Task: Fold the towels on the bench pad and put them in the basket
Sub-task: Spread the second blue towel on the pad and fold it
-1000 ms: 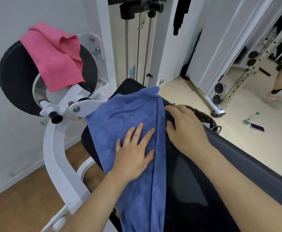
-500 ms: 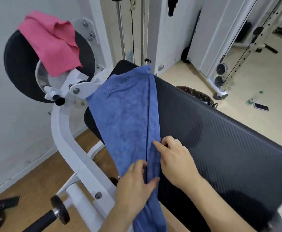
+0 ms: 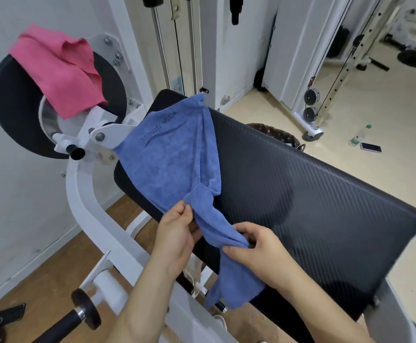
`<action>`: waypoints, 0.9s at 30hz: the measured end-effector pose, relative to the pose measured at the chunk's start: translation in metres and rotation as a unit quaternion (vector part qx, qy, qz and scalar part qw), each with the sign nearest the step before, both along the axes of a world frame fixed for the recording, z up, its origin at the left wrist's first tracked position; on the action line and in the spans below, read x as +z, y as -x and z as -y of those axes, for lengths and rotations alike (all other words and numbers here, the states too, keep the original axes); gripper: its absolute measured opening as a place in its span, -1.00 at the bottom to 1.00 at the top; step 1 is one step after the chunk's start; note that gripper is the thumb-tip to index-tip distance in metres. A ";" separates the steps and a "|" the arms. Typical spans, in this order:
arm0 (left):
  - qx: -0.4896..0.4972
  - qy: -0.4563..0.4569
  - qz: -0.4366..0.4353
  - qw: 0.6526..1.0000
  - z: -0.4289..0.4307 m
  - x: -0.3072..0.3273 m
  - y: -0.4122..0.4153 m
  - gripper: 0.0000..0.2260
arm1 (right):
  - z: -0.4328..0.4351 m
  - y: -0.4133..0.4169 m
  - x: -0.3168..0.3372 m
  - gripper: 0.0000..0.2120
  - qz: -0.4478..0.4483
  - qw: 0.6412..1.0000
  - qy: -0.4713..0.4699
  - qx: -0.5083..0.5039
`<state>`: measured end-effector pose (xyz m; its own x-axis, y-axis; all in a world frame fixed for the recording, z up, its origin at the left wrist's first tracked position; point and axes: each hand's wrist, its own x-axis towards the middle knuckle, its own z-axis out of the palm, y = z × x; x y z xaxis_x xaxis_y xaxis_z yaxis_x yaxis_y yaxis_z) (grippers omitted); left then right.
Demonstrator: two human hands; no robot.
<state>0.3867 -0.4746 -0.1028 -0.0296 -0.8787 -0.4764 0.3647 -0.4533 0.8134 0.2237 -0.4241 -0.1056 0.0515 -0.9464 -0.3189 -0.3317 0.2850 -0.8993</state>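
Nearest us, our left hand (image 3: 177,233) pinches a raised fold of the blue towel (image 3: 167,159). Our right hand (image 3: 254,251) grips the bunched strip just beside it, where the tail hangs off the near edge of the black counter (image 3: 313,206). The rest of the towel lies along the counter's left side. It looks soft, light and limp, so we judge it best gripped at its corners and drawn taut. Behind the counter's far edge a basket (image 3: 276,132) rim shows, and a pink towel (image 3: 58,70) drapes a round pad (image 3: 11,115) farther left.

One blue towel (image 3: 172,157), one pink towel (image 3: 61,70)
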 end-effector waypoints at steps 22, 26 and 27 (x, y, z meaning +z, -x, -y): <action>-0.429 0.396 0.381 0.718 0.058 0.062 0.060 -0.83 | -0.005 0.116 0.103 -0.94 -0.071 0.997 0.016 0.033; -0.296 0.481 0.456 0.688 0.076 0.063 0.099 -0.83 | 0.000 0.159 0.112 -0.99 -0.061 0.992 0.025 -0.103; -0.253 0.507 0.484 0.667 0.073 0.063 0.110 -0.80 | 0.004 0.170 0.109 -0.96 -0.107 0.985 0.033 -0.131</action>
<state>0.2769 -0.5476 -0.0398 -0.5543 -0.7576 0.3446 -0.5447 0.6433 0.5380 0.0537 -0.4278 0.0031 -0.2596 -0.9374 -0.2322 -0.4380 0.3286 -0.8367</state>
